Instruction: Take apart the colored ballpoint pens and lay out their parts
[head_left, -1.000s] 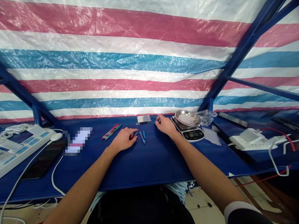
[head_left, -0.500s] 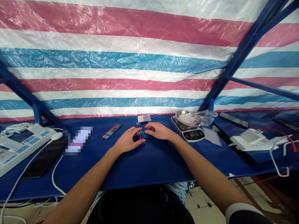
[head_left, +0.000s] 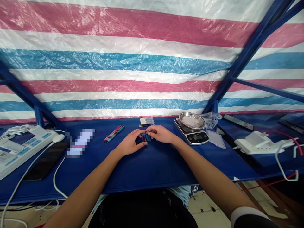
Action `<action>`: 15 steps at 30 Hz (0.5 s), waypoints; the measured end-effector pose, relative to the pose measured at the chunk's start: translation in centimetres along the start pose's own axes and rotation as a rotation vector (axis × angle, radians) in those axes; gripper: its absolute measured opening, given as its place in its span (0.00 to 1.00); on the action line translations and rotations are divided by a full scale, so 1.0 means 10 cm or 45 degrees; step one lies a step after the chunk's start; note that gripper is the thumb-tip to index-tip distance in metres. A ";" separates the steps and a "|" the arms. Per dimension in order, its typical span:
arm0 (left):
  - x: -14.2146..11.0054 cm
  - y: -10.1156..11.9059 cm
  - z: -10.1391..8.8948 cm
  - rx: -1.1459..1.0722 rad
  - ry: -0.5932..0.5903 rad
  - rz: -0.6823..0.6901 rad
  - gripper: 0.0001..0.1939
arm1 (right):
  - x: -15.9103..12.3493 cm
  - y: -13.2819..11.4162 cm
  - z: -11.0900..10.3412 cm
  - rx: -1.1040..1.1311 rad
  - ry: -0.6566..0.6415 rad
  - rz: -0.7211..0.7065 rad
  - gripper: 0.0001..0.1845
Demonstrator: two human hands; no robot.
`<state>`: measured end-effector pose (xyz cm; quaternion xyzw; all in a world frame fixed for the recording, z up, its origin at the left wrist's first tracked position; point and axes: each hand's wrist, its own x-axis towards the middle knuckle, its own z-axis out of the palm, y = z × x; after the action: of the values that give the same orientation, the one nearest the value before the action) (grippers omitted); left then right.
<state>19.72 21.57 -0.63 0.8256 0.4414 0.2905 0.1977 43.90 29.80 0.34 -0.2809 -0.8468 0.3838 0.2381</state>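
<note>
A small bundle of slim blue and teal pens (head_left: 148, 138), with a hint of red, is on the blue table between my hands. My fingers cover part of it. On its left side, my left hand (head_left: 130, 142) curls round it with thumb and fingers. From the right, my right hand (head_left: 161, 133) pinches at the far end of the bundle, its fingertips close to those of my left hand. To the left, a loose group of red, pink and teal pens (head_left: 114, 133) lies slanted on the table.
Behind my hands lies a small clear packet (head_left: 146, 121) with dark sticks beside it. A kitchen scale (head_left: 197, 137) carrying a metal bowl (head_left: 191, 120) stands to the right, near clear bags (head_left: 215, 138). Leftward are a dark phone (head_left: 46, 161) and a power strip (head_left: 28, 147).
My right hand has moved slightly left, and its fingertips have closed in on the bundle. My left hand stays nearly in place.
</note>
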 end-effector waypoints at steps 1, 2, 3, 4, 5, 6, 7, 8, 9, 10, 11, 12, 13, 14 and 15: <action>0.00 0.01 0.00 0.003 -0.005 -0.008 0.28 | 0.00 0.00 0.00 0.007 0.004 0.008 0.14; 0.00 0.01 -0.01 0.007 -0.010 -0.014 0.27 | 0.01 0.01 0.00 0.012 0.008 0.014 0.14; 0.00 0.02 -0.01 0.009 -0.015 -0.017 0.27 | 0.01 0.01 0.00 0.013 0.008 0.020 0.14; 0.00 0.02 -0.02 0.010 -0.019 -0.017 0.27 | 0.01 0.01 0.01 0.012 0.004 0.023 0.14; 0.00 0.03 -0.02 0.010 -0.023 -0.014 0.27 | 0.01 0.01 0.01 0.012 -0.003 0.024 0.14; 0.00 0.03 -0.02 0.008 -0.023 -0.009 0.26 | 0.01 0.01 0.00 0.016 -0.010 0.024 0.14; 0.00 0.02 -0.02 0.007 -0.021 -0.003 0.26 | 0.01 0.01 0.00 0.025 -0.017 0.029 0.14; 0.00 0.02 -0.02 0.005 -0.018 0.003 0.26 | 0.01 0.01 0.00 0.040 -0.025 0.039 0.14; 0.00 0.01 -0.02 0.005 -0.016 0.008 0.25 | 0.01 0.01 0.00 0.061 -0.034 0.053 0.14; 0.00 0.01 -0.02 0.005 -0.015 0.012 0.25 | 0.01 0.01 0.00 0.083 -0.044 0.071 0.14; 0.00 0.00 -0.01 0.005 -0.015 0.016 0.25 | 0.00 0.01 0.00 0.106 -0.053 0.088 0.13; 0.00 0.00 -0.01 0.006 -0.015 0.018 0.25 | 0.00 0.01 0.00 0.125 -0.061 0.103 0.13; -0.01 0.00 0.00 0.006 -0.016 0.019 0.25 | 0.00 0.01 0.00 0.137 -0.064 0.112 0.13; -0.01 -0.01 0.00 0.002 -0.016 0.018 0.25 | 0.00 0.02 0.01 0.145 -0.065 0.114 0.13; -0.01 -0.01 0.00 -0.001 -0.013 0.017 0.25 | 0.00 0.02 0.01 0.149 -0.063 0.112 0.14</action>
<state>19.58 21.60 -0.71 0.8299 0.4348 0.2879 0.1981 43.88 29.91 0.11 -0.2939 -0.8153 0.4497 0.2161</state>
